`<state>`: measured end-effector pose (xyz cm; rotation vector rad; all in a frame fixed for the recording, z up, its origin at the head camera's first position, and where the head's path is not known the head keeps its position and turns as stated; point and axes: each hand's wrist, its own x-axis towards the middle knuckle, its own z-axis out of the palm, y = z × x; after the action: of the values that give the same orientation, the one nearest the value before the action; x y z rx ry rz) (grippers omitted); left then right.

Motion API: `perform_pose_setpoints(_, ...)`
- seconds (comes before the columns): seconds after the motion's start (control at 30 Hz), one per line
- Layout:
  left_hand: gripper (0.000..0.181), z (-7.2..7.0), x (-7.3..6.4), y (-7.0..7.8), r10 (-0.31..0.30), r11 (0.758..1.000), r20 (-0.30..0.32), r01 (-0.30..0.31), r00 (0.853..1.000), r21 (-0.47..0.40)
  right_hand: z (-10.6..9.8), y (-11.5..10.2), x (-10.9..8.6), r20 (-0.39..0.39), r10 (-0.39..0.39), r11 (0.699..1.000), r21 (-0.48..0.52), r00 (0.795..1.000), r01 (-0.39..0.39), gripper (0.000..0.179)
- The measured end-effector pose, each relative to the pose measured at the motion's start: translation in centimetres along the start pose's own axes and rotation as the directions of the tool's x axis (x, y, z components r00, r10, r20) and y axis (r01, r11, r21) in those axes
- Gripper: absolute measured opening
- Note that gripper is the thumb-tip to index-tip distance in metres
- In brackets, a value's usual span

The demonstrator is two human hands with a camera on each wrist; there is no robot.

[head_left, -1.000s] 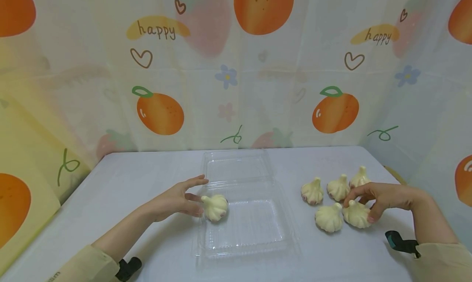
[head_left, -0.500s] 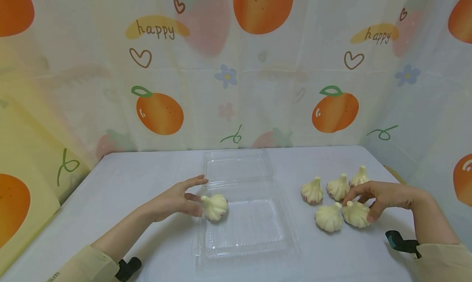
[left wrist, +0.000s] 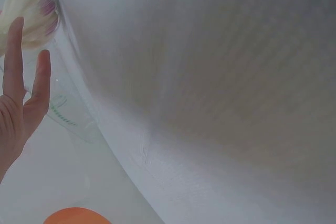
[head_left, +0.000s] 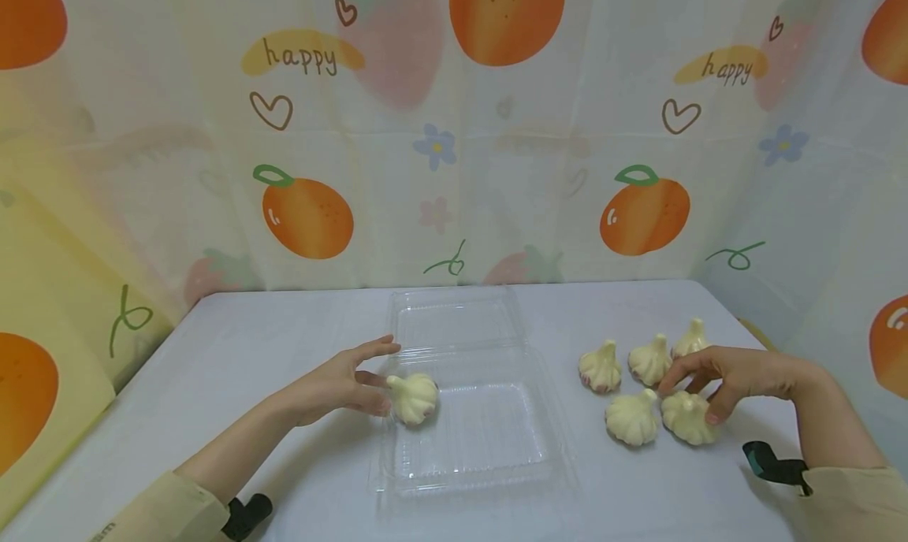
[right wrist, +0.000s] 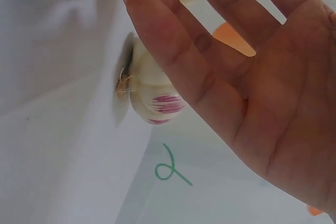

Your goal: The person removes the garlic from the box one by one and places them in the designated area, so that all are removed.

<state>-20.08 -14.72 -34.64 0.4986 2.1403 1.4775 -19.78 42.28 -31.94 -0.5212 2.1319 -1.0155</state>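
A clear plastic clamshell box [head_left: 471, 455] lies unfolded on the table, its lid [head_left: 454, 321] toward the back wall. One garlic bulb [head_left: 415, 400] sits at the left side of its base, stem to the left. My left hand [head_left: 344, 384] is beside that bulb, fingers loosely spread, thumb near the stem; in the left wrist view a fingertip overlaps the bulb [left wrist: 31, 9]. At the right, my right hand [head_left: 738, 380] holds another garlic bulb [head_left: 690, 420] between thumb and fingers, low over the table. In the right wrist view the thumb [right wrist: 168, 45] meets this bulb's underside.
Several more garlic bulbs stand close around the right hand: a near one [head_left: 631, 420], a left one [head_left: 600, 367], a middle one [head_left: 649, 361] and a far one [head_left: 690, 339]. A white-covered table [head_left: 298, 329] meets a fruit-print curtain [head_left: 496, 172] behind.
The bulb at my right hand has tipped, its stem turning out of sight, and shifted slightly toward me. The right hand has risen a touch. My left hand has stayed still.
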Motion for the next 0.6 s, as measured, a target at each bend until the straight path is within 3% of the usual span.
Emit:
perform_pose_setpoints(0.37,0.088,0.0,0.0,0.0,-0.002,1.000,0.000,0.002,1.000,-0.003,-0.7,-1.4,-0.3,0.007,-0.054,0.998,-0.037,0.999,0.054,0.055)
perform_pose_setpoints(0.6,0.089,0.1,0.1,0.0,0.002,1.000,0.003,-0.002,1.000,-0.008,-0.5,-3.1,-1.0,-0.089,-0.103,0.984,-0.158,0.991,0.088,0.052)
